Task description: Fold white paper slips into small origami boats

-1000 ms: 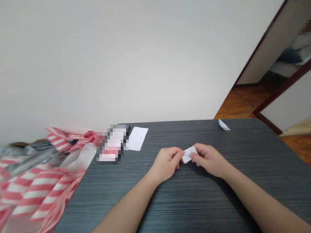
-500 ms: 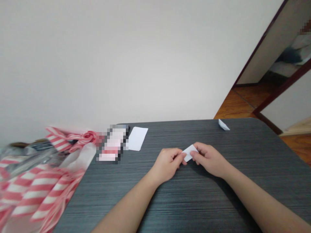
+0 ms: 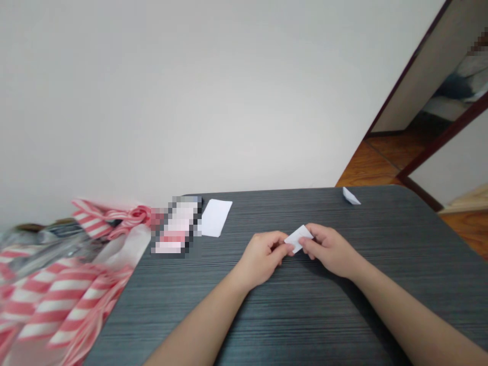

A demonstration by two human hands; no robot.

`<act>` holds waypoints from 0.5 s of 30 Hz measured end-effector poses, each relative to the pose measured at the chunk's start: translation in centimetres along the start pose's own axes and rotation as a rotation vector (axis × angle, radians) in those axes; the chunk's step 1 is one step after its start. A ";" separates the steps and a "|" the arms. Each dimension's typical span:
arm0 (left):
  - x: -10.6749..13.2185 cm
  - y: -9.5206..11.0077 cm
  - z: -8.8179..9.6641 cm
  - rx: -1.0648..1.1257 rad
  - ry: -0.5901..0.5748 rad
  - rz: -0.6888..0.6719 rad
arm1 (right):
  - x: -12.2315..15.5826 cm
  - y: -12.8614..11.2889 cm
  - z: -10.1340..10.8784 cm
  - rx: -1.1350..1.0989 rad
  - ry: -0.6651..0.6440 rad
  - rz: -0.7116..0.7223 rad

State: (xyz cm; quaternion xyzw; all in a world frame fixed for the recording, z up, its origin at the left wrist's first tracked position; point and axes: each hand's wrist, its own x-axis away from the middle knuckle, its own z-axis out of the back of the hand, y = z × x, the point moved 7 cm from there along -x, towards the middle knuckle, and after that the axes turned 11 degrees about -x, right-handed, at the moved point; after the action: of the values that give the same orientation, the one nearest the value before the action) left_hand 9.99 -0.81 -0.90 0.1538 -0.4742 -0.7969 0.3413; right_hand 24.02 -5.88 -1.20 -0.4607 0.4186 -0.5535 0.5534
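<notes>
My left hand [image 3: 262, 260] and my right hand [image 3: 330, 250] meet above the middle of the dark grey table [image 3: 305, 315]. Between their fingertips, both pinch a small folded piece of white paper [image 3: 299, 238], whose lower part is hidden by my fingers. A flat white paper sheet [image 3: 215, 217] lies beyond and to the left of my left hand, touching neither hand. Another small folded white paper piece [image 3: 351, 196] sits at the table's far edge, beyond my right hand.
A pixelated pink-and-white object [image 3: 177, 226] lies at the table's far left, next to the sheet. A pink-and-white striped bag [image 3: 57, 290] hangs over the left edge. Behind the table are a wall [image 3: 190, 101] and a doorway [image 3: 404, 127] with wooden flooring.
The small folded paper has turned and risen slightly between my fingertips, its lower corner now pointing less downward. My hands have barely shifted, and the other papers have not moved.
</notes>
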 end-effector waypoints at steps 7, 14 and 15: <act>0.0 0.2 0.3 -0.017 0.043 -0.041 | 0.0 -0.1 0.1 -0.016 0.006 -0.009; 0.1 0.8 0.7 -0.217 0.088 -0.122 | 0.0 0.0 0.0 -0.019 0.004 -0.019; 0.1 0.8 0.8 -0.230 0.106 -0.131 | -0.1 0.0 0.0 -0.024 0.001 -0.020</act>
State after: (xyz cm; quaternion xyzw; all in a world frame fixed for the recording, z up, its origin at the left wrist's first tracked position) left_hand 9.75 -0.63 0.15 0.1864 -0.3499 -0.8573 0.3285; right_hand 24.03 -5.81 -1.16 -0.4709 0.4209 -0.5542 0.5422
